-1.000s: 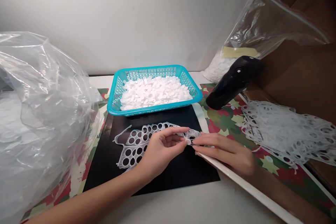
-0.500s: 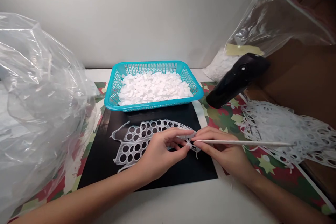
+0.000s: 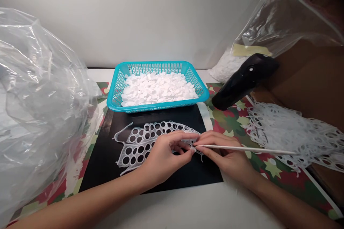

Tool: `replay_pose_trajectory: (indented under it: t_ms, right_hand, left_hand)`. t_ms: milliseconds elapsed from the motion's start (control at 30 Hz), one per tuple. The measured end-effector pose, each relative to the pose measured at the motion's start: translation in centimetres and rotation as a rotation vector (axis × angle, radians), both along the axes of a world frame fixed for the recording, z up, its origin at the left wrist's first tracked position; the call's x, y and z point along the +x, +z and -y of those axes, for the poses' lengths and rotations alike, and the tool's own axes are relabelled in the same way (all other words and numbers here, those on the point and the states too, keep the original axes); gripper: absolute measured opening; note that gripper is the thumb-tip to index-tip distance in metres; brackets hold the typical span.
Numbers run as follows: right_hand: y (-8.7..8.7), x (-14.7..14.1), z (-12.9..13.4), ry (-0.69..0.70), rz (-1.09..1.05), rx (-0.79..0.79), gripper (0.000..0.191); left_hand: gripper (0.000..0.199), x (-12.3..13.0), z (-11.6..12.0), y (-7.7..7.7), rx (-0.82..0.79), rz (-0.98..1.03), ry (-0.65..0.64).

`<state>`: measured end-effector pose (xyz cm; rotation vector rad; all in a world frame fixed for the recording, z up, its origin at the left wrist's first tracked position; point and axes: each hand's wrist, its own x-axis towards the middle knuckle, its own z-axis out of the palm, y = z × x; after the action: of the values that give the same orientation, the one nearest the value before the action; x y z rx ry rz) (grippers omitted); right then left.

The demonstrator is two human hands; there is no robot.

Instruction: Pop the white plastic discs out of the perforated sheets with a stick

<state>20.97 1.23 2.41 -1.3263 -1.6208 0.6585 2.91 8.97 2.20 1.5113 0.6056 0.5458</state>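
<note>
My left hand [image 3: 168,152] is closed over the right end of a translucent white perforated plastic sheet [image 3: 131,155], its thumb and fingers pinching a small white disc [image 3: 192,149] there. My right hand [image 3: 227,150] grips a thin white stick [image 3: 258,149], its tip at the disc and its long end pointing right. The two hands nearly meet at the fingertips. Rows of round holes run through the sheet, which lies on a black mat [image 3: 99,171]. Fingers hide the sheet's right part.
Behind the mat stands a turquoise basket [image 3: 158,106] heaped with white discs [image 3: 158,87]. A large clear plastic bag [image 3: 45,89] bulges at the left. To the right are a black object [image 3: 239,82], a pile of perforated sheets [image 3: 285,128] and a cardboard box [image 3: 309,78].
The stick has tilted, its right end now lower, and its tip has shifted slightly left towards the disc. My left hand has barely moved.
</note>
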Motion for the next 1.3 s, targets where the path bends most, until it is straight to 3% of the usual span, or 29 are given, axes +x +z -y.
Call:
replay_pose_trajectory:
  t_ms: [200, 500, 700, 967, 1300]
  right_hand:
    - [-0.18, -0.06, 0.13, 0.030, 0.070, -0.065, 0.014]
    - [0.55, 0.50, 0.09, -0.047, -0.038, -0.003, 0.011]
    - [0.42, 0.39, 0.13, -0.010, -0.004, -0.052, 0.010]
    - [0.34, 0.07, -0.04, -0.004, -0.025, 0.006, 0.009]
    - [0.34, 0.05, -0.12, 0.003, 0.104, 0.041, 0.010]
  left_hand:
    - [0.037, -0.02, 0.01, -0.12, 0.028, -0.004, -0.017]
    - [0.031, -0.10, 0.04, 0.11, 0.034, 0.003, 0.011]
    - [0.033, -0.07, 0.06, 0.30, 0.068, 0.005, -0.003]
    - [0.034, -0.09, 0.02, 0.25, 0.080, -0.001, -0.010]
    - [0.042, -0.16, -0.20, 0.25, 0.058, -0.007, -0.056]
